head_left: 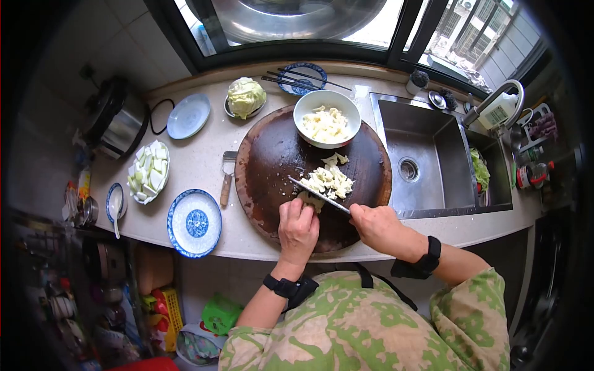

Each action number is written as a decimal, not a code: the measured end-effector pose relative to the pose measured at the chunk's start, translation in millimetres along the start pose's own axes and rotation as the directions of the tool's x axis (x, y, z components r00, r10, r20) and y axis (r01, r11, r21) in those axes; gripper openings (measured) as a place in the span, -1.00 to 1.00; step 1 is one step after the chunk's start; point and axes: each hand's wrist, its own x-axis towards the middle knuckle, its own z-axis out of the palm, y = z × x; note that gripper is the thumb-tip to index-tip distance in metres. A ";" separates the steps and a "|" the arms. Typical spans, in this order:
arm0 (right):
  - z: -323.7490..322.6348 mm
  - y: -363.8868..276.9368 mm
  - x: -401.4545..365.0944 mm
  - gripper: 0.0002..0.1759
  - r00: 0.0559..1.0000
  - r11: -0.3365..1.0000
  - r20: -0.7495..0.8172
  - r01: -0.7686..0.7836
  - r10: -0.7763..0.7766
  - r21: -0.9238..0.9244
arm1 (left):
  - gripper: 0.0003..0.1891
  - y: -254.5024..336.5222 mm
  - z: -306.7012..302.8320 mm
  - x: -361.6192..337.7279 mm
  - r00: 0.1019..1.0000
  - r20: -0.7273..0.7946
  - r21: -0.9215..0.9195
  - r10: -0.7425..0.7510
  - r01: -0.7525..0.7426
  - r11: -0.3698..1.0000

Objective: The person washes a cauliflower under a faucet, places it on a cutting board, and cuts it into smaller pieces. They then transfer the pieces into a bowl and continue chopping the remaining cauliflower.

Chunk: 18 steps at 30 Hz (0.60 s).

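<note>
My right hand (377,230) is closed round the handle of a kitchen knife (318,193), its blade slanting up to the left over the round wooden chopping board (266,161). Curled close against the near side of the blade, my left hand (298,232) presses down a pale vegetable piece (311,201), partly hidden by its fingers. Beyond the blade lies a heap of chopped pale pieces (329,180). A white bowl (344,134) with more such pieces stands at the board's far edge.
Left of the board are a wooden-handled peeler (226,179), a blue-rimmed plate (179,232), a bowl of cut green-white vegetable (148,173), a cabbage (245,98) and a pale blue plate (189,116). Chopsticks (291,81) rest behind. A steel sink (424,136) lies right.
</note>
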 end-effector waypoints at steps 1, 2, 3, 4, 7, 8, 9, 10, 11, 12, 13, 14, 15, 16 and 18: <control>-3.2 1.9 1.7 -0.90 0.998 1.000 0.058 -0.009 0.009 0.001 | -0.83 0.4 0.0 -0.1 1.000 -0.001 -0.001 0.003 -0.003 1.000; -6.6 0.3 0.0 -0.90 0.998 1.000 0.057 -0.012 0.011 0.001 | -0.83 0.4 -0.2 -0.9 1.000 -0.012 -0.009 0.005 -0.005 1.000; -12.2 -2.8 -2.3 -0.90 1.000 1.000 0.013 0.018 -0.018 0.017 | -0.82 -0.2 0.2 -0.9 1.000 -0.024 -0.017 0.005 -0.005 1.000; -16.4 -5.7 -5.0 -0.91 0.998 0.998 -0.029 0.048 -0.048 0.032 | -0.82 -1.2 1.8 -1.5 1.000 -0.023 -0.018 0.003 -0.004 1.000; -2.6 -3.1 -4.7 -0.91 1.000 0.999 0.010 0.007 -0.007 0.037 | -0.82 -2.1 5.4 -4.2 0.998 -0.059 -0.030 -0.009 0.007 1.000; 1.2 -1.8 -3.1 -0.91 0.999 0.999 0.033 -0.009 0.008 0.040 | -0.82 -1.5 4.2 -3.5 0.999 -0.050 -0.026 -0.007 0.006 1.000; -0.1 -0.8 -2.3 -0.91 1.000 0.999 0.029 -0.011 0.010 0.039 | -0.82 -1.4 3.4 -2.0 0.999 -0.042 -0.021 -0.001 0.000 1.000; -4.7 0.0 0.4 -0.91 0.998 0.999 0.055 -0.027 0.026 0.030 | -0.82 -1.2 3.3 -1.5 0.999 -0.047 -0.019 0.000 -0.001 1.000; -7.6 -1.3 0.5 -0.91 0.995 0.999 0.084 -0.048 0.045 0.025 | -0.81 -1.0 2.5 -3.4 0.999 -0.040 -0.025 -0.007 0.006 1.000; -11.2 -4.0 -0.6 -0.91 0.996 0.999 0.082 -0.047 0.045 0.026 | -0.81 -1.6 2.5 -3.5 0.999 -0.035 -0.031 -0.011 0.010 0.999; -14.9 -7.6 -2.8 -0.90 0.999 0.999 0.024 -0.024 0.022 0.046 | -0.81 -2.3 3.5 -3.4 0.999 -0.035 -0.030 -0.013 0.012 0.999; -16.1 -9.8 -4.5 -0.90 1.000 0.998 -0.031 0.002 0.000 0.065 | -0.81 -2.5 5.1 -4.0 0.999 -0.041 -0.034 -0.026 0.025 0.999; -11.5 -9.3 -4.4 -0.90 1.000 0.998 -0.025 0.002 -0.001 0.066 | -0.81 -2.1 5.9 -5.5 0.998 -0.047 -0.039 -0.039 0.038 0.999; -3.9 -7.1 -3.1 -0.89 1.000 0.998 -0.005 -0.001 0.001 0.059 | -0.81 -0.8 5.1 -6.0 0.998 -0.045 -0.038 -0.041 0.039 0.998; 1.8 -3.7 -0.5 -0.89 1.000 0.999 0.006 -0.006 0.005 0.050 | -0.81 0.9 2.6 -3.4 0.999 -0.036 -0.017 -0.010 0.009 1.000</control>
